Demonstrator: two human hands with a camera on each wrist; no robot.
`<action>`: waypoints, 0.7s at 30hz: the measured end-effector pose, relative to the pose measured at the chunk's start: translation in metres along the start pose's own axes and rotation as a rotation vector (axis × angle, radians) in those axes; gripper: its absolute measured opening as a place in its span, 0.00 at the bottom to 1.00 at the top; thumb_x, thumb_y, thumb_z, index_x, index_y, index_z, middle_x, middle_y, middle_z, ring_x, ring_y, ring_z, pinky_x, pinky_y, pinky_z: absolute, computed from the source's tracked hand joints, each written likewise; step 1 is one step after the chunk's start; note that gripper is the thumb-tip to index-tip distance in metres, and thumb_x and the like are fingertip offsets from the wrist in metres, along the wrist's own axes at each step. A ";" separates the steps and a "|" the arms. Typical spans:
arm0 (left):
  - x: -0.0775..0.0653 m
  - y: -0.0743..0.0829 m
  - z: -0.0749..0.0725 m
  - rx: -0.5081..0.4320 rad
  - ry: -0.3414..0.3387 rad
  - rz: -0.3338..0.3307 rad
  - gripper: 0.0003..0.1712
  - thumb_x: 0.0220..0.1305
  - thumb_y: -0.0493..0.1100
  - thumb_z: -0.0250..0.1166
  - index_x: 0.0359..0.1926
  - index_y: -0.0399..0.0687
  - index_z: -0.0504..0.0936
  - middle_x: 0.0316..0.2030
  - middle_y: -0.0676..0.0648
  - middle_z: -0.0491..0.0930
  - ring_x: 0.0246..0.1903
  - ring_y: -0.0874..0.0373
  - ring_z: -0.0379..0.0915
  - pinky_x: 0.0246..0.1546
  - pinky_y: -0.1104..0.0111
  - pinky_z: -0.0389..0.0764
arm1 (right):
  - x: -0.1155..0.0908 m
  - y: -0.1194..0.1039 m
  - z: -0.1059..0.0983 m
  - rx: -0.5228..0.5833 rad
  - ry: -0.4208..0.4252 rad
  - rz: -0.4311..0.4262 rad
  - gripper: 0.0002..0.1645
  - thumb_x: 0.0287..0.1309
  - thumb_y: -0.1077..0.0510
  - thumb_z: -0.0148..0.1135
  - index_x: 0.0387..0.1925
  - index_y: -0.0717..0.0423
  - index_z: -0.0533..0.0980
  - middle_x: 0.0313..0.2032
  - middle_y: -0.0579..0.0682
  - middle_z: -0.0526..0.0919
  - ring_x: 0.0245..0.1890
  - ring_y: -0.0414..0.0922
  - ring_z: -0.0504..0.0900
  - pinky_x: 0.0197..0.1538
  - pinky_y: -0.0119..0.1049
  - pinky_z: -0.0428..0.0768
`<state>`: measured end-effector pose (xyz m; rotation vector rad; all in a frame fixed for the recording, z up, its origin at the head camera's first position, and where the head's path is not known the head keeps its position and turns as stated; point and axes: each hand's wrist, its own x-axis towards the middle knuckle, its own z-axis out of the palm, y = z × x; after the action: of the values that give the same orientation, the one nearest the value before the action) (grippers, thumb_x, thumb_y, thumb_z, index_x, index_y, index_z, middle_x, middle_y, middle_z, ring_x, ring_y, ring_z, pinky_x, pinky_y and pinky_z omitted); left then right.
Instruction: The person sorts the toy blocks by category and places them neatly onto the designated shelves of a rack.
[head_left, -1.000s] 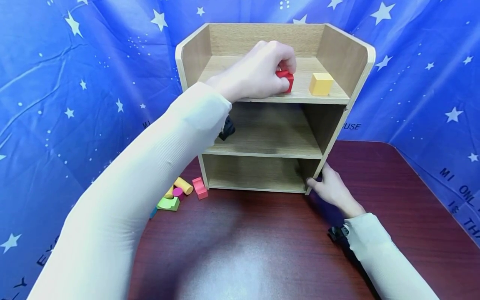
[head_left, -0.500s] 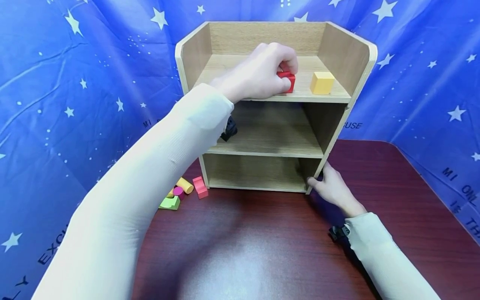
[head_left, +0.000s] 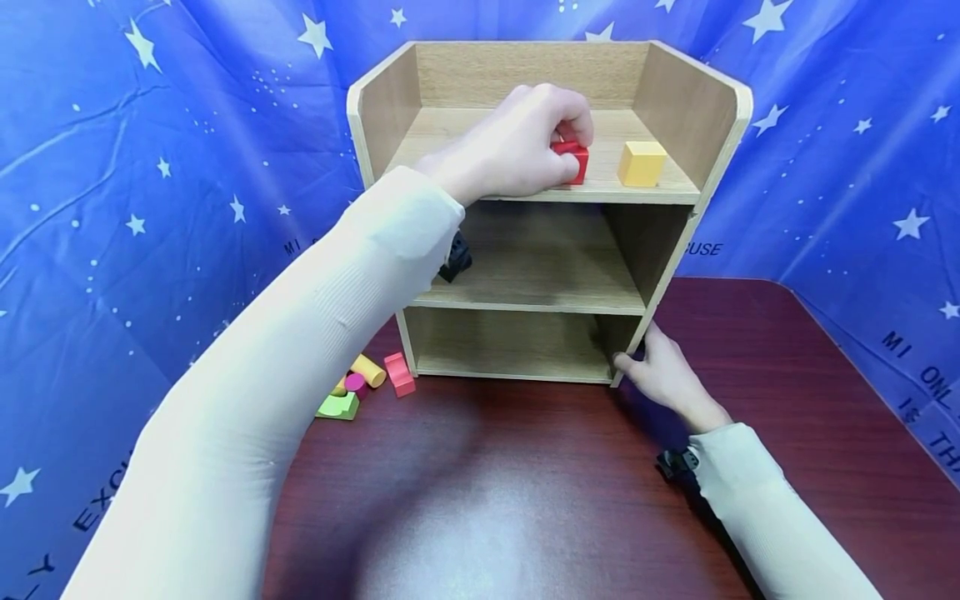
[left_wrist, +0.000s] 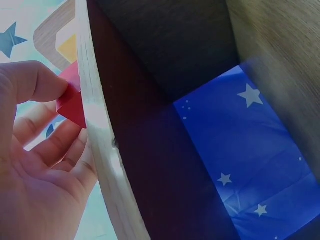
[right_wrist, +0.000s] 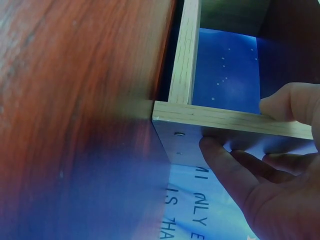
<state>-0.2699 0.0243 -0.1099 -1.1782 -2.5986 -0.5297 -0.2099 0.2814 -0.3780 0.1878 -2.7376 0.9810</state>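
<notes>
My left hand (head_left: 525, 146) pinches a red block (head_left: 572, 160) between thumb and fingers, at the front of the top shelf of a small wooden shelf unit (head_left: 540, 197). In the left wrist view the red block (left_wrist: 73, 97) shows right at the shelf's front edge, the thumb on one face. To its right on the same shelf stands a yellow block (head_left: 641, 164). Low on the right, my right hand (head_left: 667, 379) grips the unit's side panel (right_wrist: 235, 120), thumb on the front edge and fingers along the outer face.
Several loose blocks lie on the dark red table (head_left: 540, 467) left of the unit: a pink notched block (head_left: 400, 375), a yellow cylinder (head_left: 369, 371), a magenta cylinder (head_left: 356, 384) and a green curved block (head_left: 339, 407). A blue starry cloth (head_left: 187, 167) hangs behind.
Both hands keep their places, the left on the red block and the right on the side panel. Only the head view shifts slightly.
</notes>
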 end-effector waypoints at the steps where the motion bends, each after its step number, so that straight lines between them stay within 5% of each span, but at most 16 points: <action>1: 0.000 0.000 0.000 -0.003 0.000 0.001 0.10 0.60 0.41 0.57 0.43 0.50 0.78 0.41 0.54 0.74 0.41 0.63 0.65 0.41 0.74 0.65 | 0.000 0.000 0.000 0.000 0.000 0.000 0.29 0.53 0.62 0.60 0.56 0.65 0.63 0.40 0.64 0.79 0.45 0.58 0.76 0.50 0.53 0.71; 13: -0.006 -0.007 -0.002 -0.038 0.041 0.013 0.09 0.58 0.38 0.57 0.40 0.49 0.80 0.37 0.55 0.76 0.36 0.64 0.66 0.39 0.74 0.65 | 0.000 0.001 0.002 -0.005 0.012 -0.016 0.28 0.52 0.63 0.60 0.55 0.65 0.64 0.39 0.64 0.80 0.45 0.58 0.77 0.49 0.52 0.71; 21: -0.019 -0.012 -0.006 0.008 0.056 0.061 0.12 0.58 0.39 0.58 0.44 0.49 0.80 0.44 0.55 0.75 0.43 0.64 0.67 0.47 0.76 0.66 | -0.001 0.000 0.000 -0.009 0.009 -0.012 0.29 0.52 0.62 0.60 0.56 0.64 0.64 0.40 0.65 0.80 0.46 0.60 0.76 0.51 0.53 0.70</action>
<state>-0.2669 0.0016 -0.1143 -1.2181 -2.5067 -0.5319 -0.2093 0.2810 -0.3780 0.1968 -2.7289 0.9643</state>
